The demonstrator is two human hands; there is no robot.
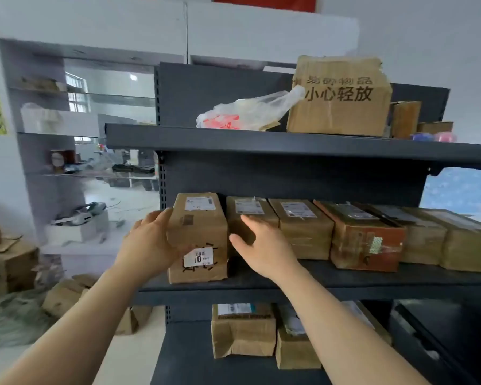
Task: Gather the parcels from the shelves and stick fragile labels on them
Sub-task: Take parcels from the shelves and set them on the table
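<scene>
**First parcel, middle shelf: grasp half made**

Left hand [150, 245] lies flat against the left face of the end parcel [199, 232], fingers nearly straight, thumb on the front near its white sticker [198, 257]. The parcel stands upright at the left end of the middle shelf [345, 279], tight against its neighbour [250, 209]. Right hand [261, 245] is open, fingers straight, aimed at the seam between the two; we cannot tell if it touches. Our read: we should work the right fingers into that seam, squeeze evenly from both sides, and draw the box straight toward us so the neighbour is not dragged. Other parcels [367, 240] run on rightward.
</scene>
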